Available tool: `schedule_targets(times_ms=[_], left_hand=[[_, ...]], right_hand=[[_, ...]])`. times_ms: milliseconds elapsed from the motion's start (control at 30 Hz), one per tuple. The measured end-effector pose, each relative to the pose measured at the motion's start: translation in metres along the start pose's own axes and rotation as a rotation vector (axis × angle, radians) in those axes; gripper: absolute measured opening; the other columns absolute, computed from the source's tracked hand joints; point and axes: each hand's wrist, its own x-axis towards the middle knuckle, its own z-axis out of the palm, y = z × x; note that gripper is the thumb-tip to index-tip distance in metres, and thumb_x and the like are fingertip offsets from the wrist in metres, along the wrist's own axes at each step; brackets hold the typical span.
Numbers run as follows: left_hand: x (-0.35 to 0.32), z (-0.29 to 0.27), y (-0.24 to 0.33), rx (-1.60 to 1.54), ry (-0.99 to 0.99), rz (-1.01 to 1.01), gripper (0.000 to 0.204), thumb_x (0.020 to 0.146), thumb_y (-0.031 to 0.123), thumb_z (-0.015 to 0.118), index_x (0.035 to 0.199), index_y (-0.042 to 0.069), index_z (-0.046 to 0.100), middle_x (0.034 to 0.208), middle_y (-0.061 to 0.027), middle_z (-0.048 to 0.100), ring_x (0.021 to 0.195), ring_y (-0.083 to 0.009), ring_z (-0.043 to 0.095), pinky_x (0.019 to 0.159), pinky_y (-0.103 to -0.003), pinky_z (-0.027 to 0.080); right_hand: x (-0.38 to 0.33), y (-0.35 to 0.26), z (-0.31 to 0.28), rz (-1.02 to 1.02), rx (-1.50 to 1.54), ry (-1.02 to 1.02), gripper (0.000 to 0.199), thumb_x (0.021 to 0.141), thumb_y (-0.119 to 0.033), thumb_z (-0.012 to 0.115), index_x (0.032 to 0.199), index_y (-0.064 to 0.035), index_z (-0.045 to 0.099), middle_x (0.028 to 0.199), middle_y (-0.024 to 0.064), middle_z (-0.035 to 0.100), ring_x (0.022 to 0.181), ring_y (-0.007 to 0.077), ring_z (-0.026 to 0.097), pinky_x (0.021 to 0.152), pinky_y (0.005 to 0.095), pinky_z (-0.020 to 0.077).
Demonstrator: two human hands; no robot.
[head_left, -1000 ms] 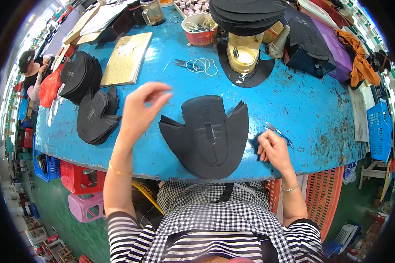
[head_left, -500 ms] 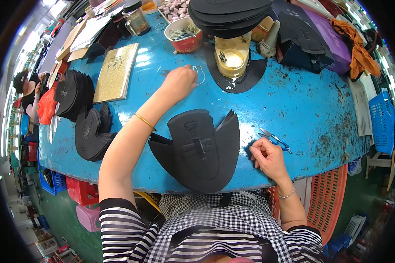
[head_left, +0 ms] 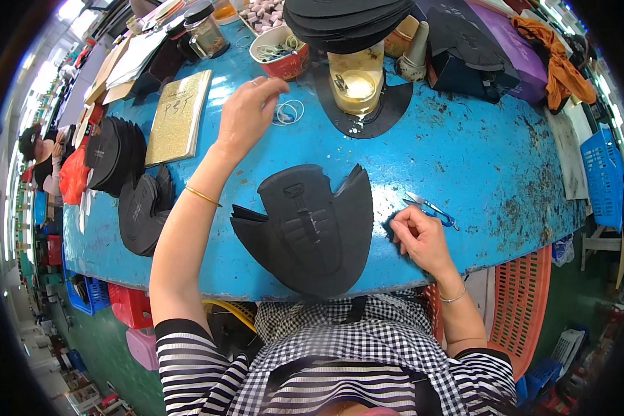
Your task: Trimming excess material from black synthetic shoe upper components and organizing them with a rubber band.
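A black shoe-upper piece (head_left: 312, 232) lies flat at the near edge of the blue table (head_left: 464, 159). My left hand (head_left: 246, 114) is stretched far forward, fingers pinched together just beside a coil of white cord (head_left: 288, 111); whether it grips the cord I cannot tell. My right hand (head_left: 417, 238) rests on the table at the right of the black piece, fingers curled on a small dark scrap (head_left: 391, 225). Blue-handled snips (head_left: 433, 208) lie just beyond that hand.
A red bowl (head_left: 284, 66) of small parts, a jar of yellowish liquid (head_left: 356, 83) on a black piece, and stacked black pieces (head_left: 347, 17) stand at the back. A gold book (head_left: 178, 118) and black stacks (head_left: 118, 152) lie left. Another person sits far left.
My left hand has reached from above the black piece out to the white cord near the red bowl. My right hand stayed by the snips.
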Motion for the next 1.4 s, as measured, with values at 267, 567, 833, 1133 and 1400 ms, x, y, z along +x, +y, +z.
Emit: schedule_targets(times_ms=[267, 567, 833, 1133, 1400], left_hand=[[-0.012, 0.020, 0.004, 0.289, -0.249, 0.240, 0.015, 0.081, 0.008, 0.066, 0.095, 0.009, 0.071, 0.094, -0.0061, 0.063, 0.097, -0.0251, 0.058, 0.092, -0.039, 0.043], [-0.010, 0.027, -0.011, 0.341, -0.249, 0.213, 0.006, 0.081, 0.013, 0.071, 0.084, 0.009, 0.070, 0.090, -0.0042, 0.065, 0.093, -0.0247, 0.060, 0.088, -0.038, 0.044], [-0.010, -0.014, -0.017, -0.538, -0.214, -0.354, 0.009, 0.097, 0.011, 0.060, 0.097, 0.002, 0.062, 0.091, -0.0037, 0.067, 0.083, -0.0077, 0.059, 0.079, -0.024, 0.047], [-0.049, -0.105, 0.121, -1.012, -0.522, -0.271, 0.018, 0.095, -0.002, 0.058, 0.111, 0.003, 0.053, 0.092, -0.0007, 0.057, 0.087, -0.0077, 0.058, 0.078, -0.024, 0.047], [-0.089, -0.105, 0.135, -0.400, -0.196, -0.036, 0.028, 0.080, -0.009, 0.060, 0.099, 0.006, 0.073, 0.087, -0.0087, 0.063, 0.075, -0.0213, 0.061, 0.068, -0.029, 0.048]], right_hand=[[-0.001, 0.003, 0.001, -0.020, 0.030, 0.011, 0.011, 0.095, -0.011, 0.064, 0.087, -0.0028, 0.060, 0.063, 0.0006, 0.061, 0.049, 0.0055, 0.054, 0.045, 0.0231, 0.0402], [-0.001, 0.002, 0.000, -0.023, 0.029, 0.013, 0.011, 0.095, -0.011, 0.064, 0.088, -0.0032, 0.061, 0.062, 0.0006, 0.061, 0.048, 0.0059, 0.053, 0.045, 0.0228, 0.0399], [-0.001, 0.002, 0.000, -0.041, 0.020, 0.010, 0.012, 0.095, -0.011, 0.064, 0.088, -0.0029, 0.061, 0.062, 0.0004, 0.061, 0.048, 0.0058, 0.053, 0.045, 0.0228, 0.0396], [-0.006, -0.074, 0.014, -0.362, 0.373, 0.067, 0.021, 0.095, -0.011, 0.064, 0.113, -0.0027, 0.057, 0.091, 0.0041, 0.066, 0.077, 0.0092, 0.061, 0.070, 0.0252, 0.0495], [0.015, -0.095, 0.047, -0.287, 0.309, -0.245, 0.015, 0.087, -0.015, 0.070, 0.094, -0.0033, 0.065, 0.097, 0.0029, 0.065, 0.103, 0.0205, 0.061, 0.092, 0.0361, 0.0466]])
